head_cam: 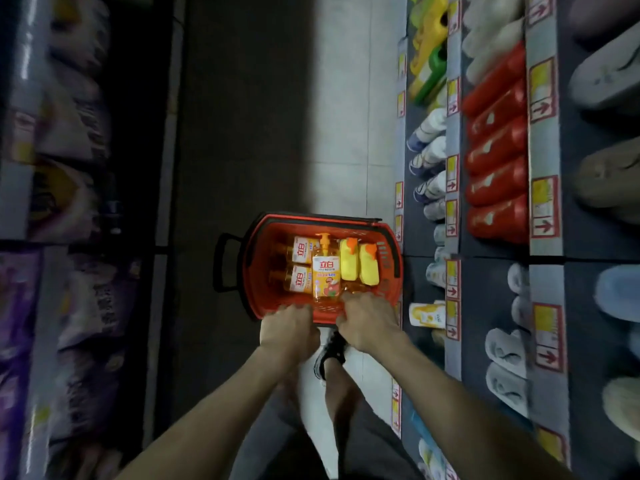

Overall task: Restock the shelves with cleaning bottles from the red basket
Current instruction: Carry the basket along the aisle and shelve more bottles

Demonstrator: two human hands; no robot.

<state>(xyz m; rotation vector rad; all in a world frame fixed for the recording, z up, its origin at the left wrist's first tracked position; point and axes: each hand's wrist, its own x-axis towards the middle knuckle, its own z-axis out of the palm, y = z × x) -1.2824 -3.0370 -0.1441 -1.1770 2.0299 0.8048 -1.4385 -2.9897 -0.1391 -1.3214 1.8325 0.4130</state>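
My left hand curls over the red basket's near rim. The orange pump bottle lies just beyond, long axis near-to-far, closest to my right hand, which also grips the rim. The shelves stand right.

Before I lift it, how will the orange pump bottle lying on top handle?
The pump bottle looks full of liquid, so probably heavy for its size. Resting on other bottles, it may slide. Its narrow pump neck seems a weak hold.
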